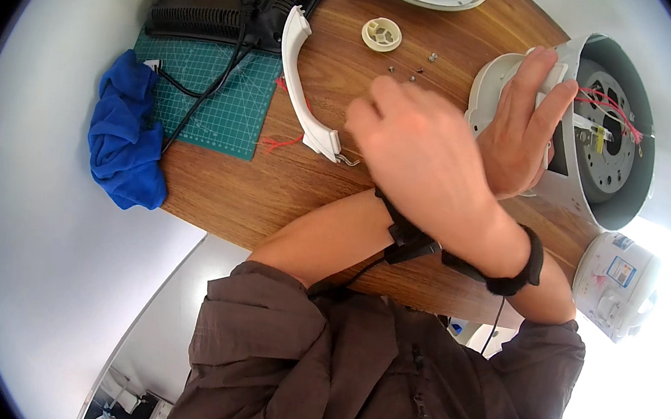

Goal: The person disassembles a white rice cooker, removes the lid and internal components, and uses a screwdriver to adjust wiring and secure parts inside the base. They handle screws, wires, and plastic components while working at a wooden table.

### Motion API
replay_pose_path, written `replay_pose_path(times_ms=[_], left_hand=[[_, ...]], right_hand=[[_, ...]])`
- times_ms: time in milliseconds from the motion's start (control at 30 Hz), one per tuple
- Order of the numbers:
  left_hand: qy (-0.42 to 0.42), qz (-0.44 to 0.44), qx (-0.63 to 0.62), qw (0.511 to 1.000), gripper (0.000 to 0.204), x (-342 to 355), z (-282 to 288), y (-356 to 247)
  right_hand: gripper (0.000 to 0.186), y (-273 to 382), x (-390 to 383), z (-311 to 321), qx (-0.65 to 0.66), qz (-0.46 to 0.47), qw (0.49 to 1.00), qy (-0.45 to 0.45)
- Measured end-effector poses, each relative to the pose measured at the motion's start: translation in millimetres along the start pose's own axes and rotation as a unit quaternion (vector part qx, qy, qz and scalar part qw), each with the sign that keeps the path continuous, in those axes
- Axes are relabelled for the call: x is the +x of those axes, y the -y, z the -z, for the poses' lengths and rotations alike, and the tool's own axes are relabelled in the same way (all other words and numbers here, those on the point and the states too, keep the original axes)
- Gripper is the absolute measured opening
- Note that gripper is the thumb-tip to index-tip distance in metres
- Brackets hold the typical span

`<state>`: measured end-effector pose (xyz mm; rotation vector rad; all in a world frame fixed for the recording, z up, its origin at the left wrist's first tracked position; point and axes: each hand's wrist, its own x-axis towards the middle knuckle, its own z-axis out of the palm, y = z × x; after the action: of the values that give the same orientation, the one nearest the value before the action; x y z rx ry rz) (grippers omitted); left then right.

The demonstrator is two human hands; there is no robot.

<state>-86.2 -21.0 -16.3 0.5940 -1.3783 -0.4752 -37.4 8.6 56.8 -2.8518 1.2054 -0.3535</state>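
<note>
White handle (299,85) off, screws (432,57) loose, shell (578,190) open, wires (635,132) exposed; left hand (521,130) spread across shell, right hand (419,137) half-curled (blurred, can't tell grip).

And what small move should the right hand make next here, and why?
Probably gather the loose small metal parts together: they lie scattered on the wooden table, near the blurred right hand, where they could get knocked away. The left hand rests at the side of the cylindrical housing.
</note>
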Motion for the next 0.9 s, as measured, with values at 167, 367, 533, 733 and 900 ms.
replay_pose_path(times_ms=[167, 367, 533, 733, 900], left_hand=[[0.054, 0.037, 0.066, 0.996, 0.075, 5, 20, -14], [-0.012, 0.006, 0.018, 1.0, 0.074, 2, 4, -5], [0.006, 0.014, -0.005, 1.0, 0.076, 2, 5, -4], [0.017, 0.015, -0.008, 1.0, 0.082, 4, 7, -5], [0.02, 0.022, -0.005, 1.0, 0.083, 2, 6, -3]], right_hand=[[0.008, -26, 4, 0, -0.166, -0.064, 0.984, -0.031], [0.008, -32, 16, -13, -0.187, -0.048, 0.978, 0.076], [0.004, -33, 16, -30, -0.182, -0.057, 0.979, 0.076], [0.006, -29, 13, -52, -0.222, -0.044, 0.97, 0.087], [0.009, -26, 14, -48, -0.195, -0.054, 0.974, 0.105]])
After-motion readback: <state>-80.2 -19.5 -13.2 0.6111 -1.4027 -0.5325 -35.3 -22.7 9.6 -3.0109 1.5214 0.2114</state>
